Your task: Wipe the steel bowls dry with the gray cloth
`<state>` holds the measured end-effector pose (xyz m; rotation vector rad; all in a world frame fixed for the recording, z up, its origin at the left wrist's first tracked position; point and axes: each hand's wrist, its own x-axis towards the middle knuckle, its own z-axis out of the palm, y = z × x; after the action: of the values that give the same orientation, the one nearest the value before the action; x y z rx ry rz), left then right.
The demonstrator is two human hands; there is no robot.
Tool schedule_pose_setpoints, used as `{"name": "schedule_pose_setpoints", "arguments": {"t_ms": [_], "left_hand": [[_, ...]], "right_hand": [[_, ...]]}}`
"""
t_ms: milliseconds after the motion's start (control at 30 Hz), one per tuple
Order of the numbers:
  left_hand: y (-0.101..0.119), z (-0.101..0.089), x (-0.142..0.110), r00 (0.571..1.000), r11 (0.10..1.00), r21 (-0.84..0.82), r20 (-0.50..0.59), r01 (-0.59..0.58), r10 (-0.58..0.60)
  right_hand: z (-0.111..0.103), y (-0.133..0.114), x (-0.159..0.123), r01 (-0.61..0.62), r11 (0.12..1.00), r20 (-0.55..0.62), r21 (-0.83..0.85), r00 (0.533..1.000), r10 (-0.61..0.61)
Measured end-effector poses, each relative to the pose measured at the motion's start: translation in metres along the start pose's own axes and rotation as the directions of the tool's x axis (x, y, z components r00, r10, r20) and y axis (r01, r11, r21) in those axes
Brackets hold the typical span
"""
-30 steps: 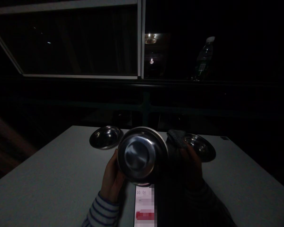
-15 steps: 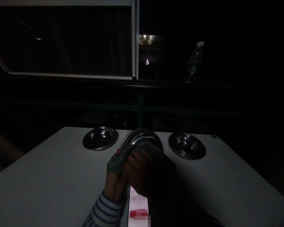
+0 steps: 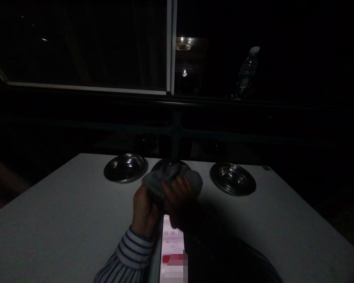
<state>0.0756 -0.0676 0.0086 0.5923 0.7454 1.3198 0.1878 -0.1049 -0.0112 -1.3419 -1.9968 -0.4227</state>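
A metal plate point(image 3: 162, 162) is at the middle of the far side of the table, mostly covered by a grey cloth point(image 3: 197, 181). My left hand point(image 3: 142, 212), in a striped sleeve, is closed at the plate's near-left edge; its fingertips are hidden behind plate and cloth. Over the plate's face, my right hand point(image 3: 178, 196) grips the cloth with bent fingers pressed on it. That hand and arm are in deep shadow. Below the hands, a lit phone point(image 3: 172, 239) shows a running timer.
A shiny metal plate point(image 3: 126, 168) lies left of the hands on the white table point(image 3: 61, 220). To the right is a small stack of metal plates point(image 3: 233, 179). Beyond the table, a plastic bottle point(image 3: 247, 72) stands near a window frame point(image 3: 170, 51).
My right hand and the cloth have shifted across the plate, and the cloth now spreads over more of its face. My left hand stays at the edge. More of the phone's screen shows.
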Motion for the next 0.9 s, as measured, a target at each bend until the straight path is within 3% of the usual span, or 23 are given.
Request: {"name": "schedule_pose_setpoints", "arguments": {"t_ms": [67, 100, 167, 233, 300, 367, 433, 533, 633, 733, 800, 900], "left_hand": [[0.0, 0.0, -0.001, 1.0, 1.0, -0.015, 0.008, 0.018, -0.018], [-0.001, 0.0, -0.003, 0.999, 0.999, -0.026, 0.02, 0.033, -0.032], [-0.002, -0.001, -0.006, 0.998, 0.999, -0.01, 0.033, 0.052, -0.052], [-0.004, 0.0, -0.01, 0.997, 0.996, 0.052, 0.043, 0.066, -0.068], [-0.006, 0.002, -0.011, 0.996, 0.99, 0.126, 0.058, 0.06, -0.067], [-0.006, 0.004, -0.011, 0.997, 0.983, 0.181, 0.066, 0.017, -0.03], [-0.004, 0.006, -0.009, 0.997, 0.974, 0.221, 0.07, -0.046, 0.031], [0.001, 0.006, -0.009, 0.994, 0.961, 0.26, 0.079, -0.097, 0.079], [0.005, 0.004, -0.013, 0.995, 0.953, 0.29, 0.08, -0.085, 0.064], [0.007, 0.006, -0.016, 0.995, 0.943, 0.323, 0.078, -0.087, 0.065], [0.009, 0.009, -0.015, 0.993, 0.932, 0.349, 0.097, -0.102, 0.073], [0.01, 0.011, -0.01, 0.989, 0.937, 0.321, 0.093, -0.136, 0.111]], "right_hand": [[0.006, 0.0, -0.004, 0.121, 0.992, -0.01, 0.03, 0.993, -0.121], [0.008, 0.005, -0.004, 0.098, 0.995, -0.024, 0.033, 0.995, -0.097], [0.012, 0.022, 0.0, -0.065, 0.996, -0.066, 0.061, 0.995, 0.069], [0.011, 0.04, 0.01, -0.273, 0.949, -0.094, 0.154, 0.953, 0.289], [0.008, 0.046, 0.02, -0.375, 0.897, -0.09, 0.234, 0.911, 0.404], [0.003, 0.035, 0.026, -0.33, 0.917, -0.104, 0.224, 0.927, 0.359], [0.0, 0.014, 0.025, -0.177, 0.973, -0.133, 0.149, 0.971, 0.197], [-0.001, -0.002, 0.021, -0.007, 0.995, -0.127, 0.103, 0.992, 0.02], [0.001, 0.015, 0.026, -0.131, 0.964, -0.097, 0.23, 0.983, 0.156], [0.002, 0.033, 0.034, -0.349, 0.859, -0.097, 0.375, 0.907, 0.411], [0.004, 0.027, 0.036, -0.319, 0.879, -0.147, 0.355, 0.909, 0.389], [0.009, -0.002, 0.027, -0.138, 0.968, -0.169, 0.212, 0.97, 0.175]]}}
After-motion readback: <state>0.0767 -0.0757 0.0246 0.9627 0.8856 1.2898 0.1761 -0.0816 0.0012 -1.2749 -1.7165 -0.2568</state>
